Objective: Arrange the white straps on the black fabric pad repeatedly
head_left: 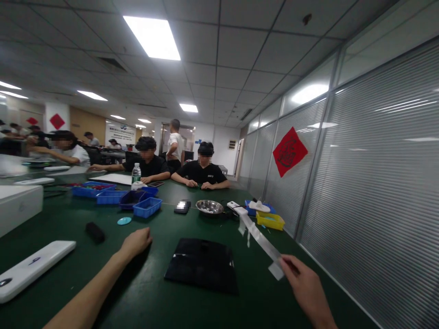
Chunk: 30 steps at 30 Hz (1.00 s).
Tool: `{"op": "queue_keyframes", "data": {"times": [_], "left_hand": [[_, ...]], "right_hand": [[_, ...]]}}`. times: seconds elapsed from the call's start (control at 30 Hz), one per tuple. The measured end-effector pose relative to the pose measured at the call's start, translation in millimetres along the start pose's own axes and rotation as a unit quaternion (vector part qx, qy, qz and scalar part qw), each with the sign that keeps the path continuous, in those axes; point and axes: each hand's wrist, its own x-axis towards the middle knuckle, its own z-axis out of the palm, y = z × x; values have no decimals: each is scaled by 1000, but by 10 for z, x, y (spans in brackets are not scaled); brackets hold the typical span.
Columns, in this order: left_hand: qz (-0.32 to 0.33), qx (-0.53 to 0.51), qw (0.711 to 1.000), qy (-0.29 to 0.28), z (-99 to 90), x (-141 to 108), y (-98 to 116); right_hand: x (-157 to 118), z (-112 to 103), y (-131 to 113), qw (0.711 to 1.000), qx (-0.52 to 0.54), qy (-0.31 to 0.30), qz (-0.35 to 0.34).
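My right hand (303, 283) pinches the near end of a clear, tape-like strip (262, 240) between thumb and fingers. The strip runs away from me to the white power strip (237, 208), and small translucent pieces hang along it. My left hand (137, 242) rests on the green table with its fingers curled in; whatever they hold, if anything, is hidden. Between my hands lies a flat, glossy black panel (202, 265). A small black block (95, 232) and a light-blue disc (124, 221) lie near my left hand.
Blue bins (147, 208), a metal bowl (210, 207) and a yellow tray (270, 221) stand farther back. A long white device (36, 269) and a white box (20, 208) are at left. Co-workers (205, 171) sit across the table. A glass partition (373, 183) borders the right.
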Motion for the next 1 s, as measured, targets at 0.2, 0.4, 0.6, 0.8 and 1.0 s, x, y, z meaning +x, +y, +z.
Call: {"op": "queue_keyframes", "data": {"times": [0.2, 0.4, 0.6, 0.8, 1.0], "left_hand": [[39, -136, 989, 41, -202, -12, 215], [120, -474, 858, -161, -433, -328, 677], [192, -435, 838, -265, -464, -579, 997], [196, -345, 893, -211, -380, -549, 1030], [218, -312, 894, -236, -257, -511, 998]], "right_hand": [[130, 238, -648, 944, 270, -185, 28], [209, 675, -671, 889, 323, -314, 84], [162, 860, -436, 886, 310, -320, 131], [120, 880, -373, 888, 298, -327, 124], [141, 944, -302, 912, 228, -321, 113]]}}
